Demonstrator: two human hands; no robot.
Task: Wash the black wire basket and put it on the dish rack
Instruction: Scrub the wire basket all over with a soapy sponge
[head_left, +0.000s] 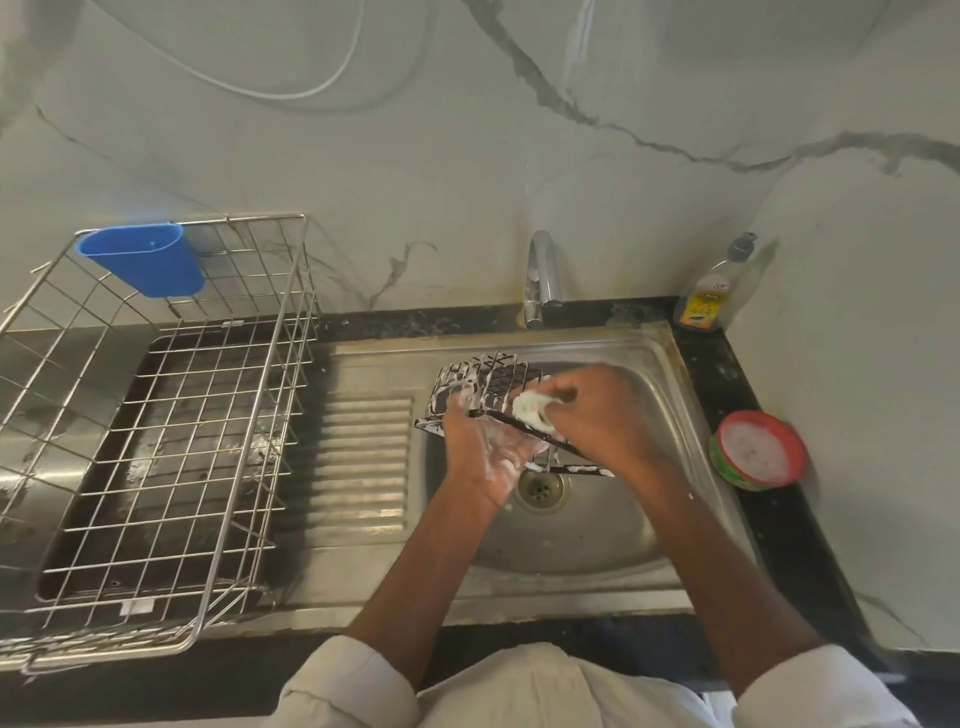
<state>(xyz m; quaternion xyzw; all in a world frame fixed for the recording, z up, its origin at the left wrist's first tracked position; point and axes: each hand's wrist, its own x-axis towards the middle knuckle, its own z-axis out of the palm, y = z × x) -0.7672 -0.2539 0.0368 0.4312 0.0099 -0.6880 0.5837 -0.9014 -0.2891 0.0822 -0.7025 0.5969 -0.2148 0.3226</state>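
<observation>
Scrubbing | my left hand (480, 441) grips black wire basket (488, 384) over sink (649, 353); right hand (587, 410) pinches soapy scrubber (530, 408) | I'd work every wire.

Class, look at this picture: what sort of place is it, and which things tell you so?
Most likely a home kitchen's washing-up corner: a stainless steel sink with a chrome tap, a steel wire dish rack beside it, and a clear dish-soap bottle on the black counter.
</observation>
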